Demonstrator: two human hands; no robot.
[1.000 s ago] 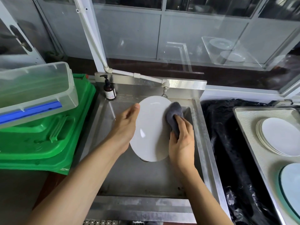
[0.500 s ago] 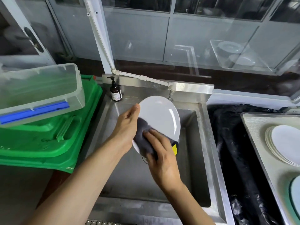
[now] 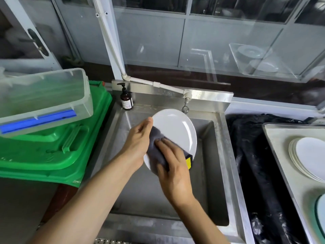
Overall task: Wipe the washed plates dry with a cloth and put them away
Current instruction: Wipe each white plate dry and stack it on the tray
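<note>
A white oval plate [image 3: 175, 129] is held tilted over the steel sink [image 3: 216, 155]. My left hand [image 3: 139, 141] grips its left edge, thumb on the rim. My right hand [image 3: 174, 166] presses a grey cloth [image 3: 154, 147] with a yellow tag against the plate's lower left face. A stack of white plates [image 3: 307, 155] lies on a tray [image 3: 277, 138] at the right, with a pale green plate [image 3: 321, 213] near the tray's front corner.
A brown soap bottle [image 3: 126, 100] stands at the sink's back left corner, and a tap [image 3: 186, 101] hangs behind the plate. Green crates [image 3: 52, 155] carrying a clear plastic bin [image 3: 44, 95] fill the left side. Black plastic sheeting [image 3: 255, 164] lies between sink and tray.
My right hand moved the cloth from the plate's upper right edge across to its lower left face. The plate tilted so its face shows more.
</note>
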